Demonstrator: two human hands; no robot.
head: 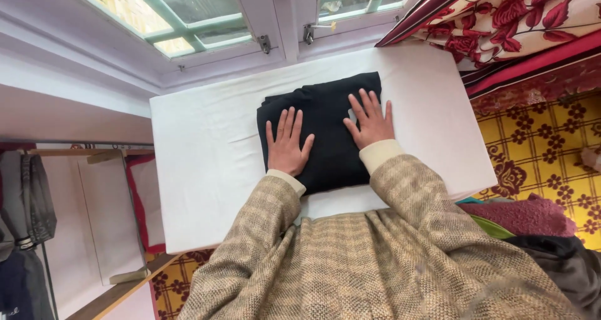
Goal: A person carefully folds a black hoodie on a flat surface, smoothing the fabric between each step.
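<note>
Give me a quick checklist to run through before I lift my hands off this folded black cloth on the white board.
1. Left hand flat on the folded black cloth, fingers spread: ok.
2. Right hand flat on the cloth's right side: ok.
3. Cloth lies wholly on the white board, no edge overhanging: ok.
4. Fold tidy: not ok, layers stick out unevenly at the far left corner.
5. Small pale patch beside the right hand's fingers, label or something else: cannot tell.
6. Clothes pile at the right stays off the board: ok.
</note>
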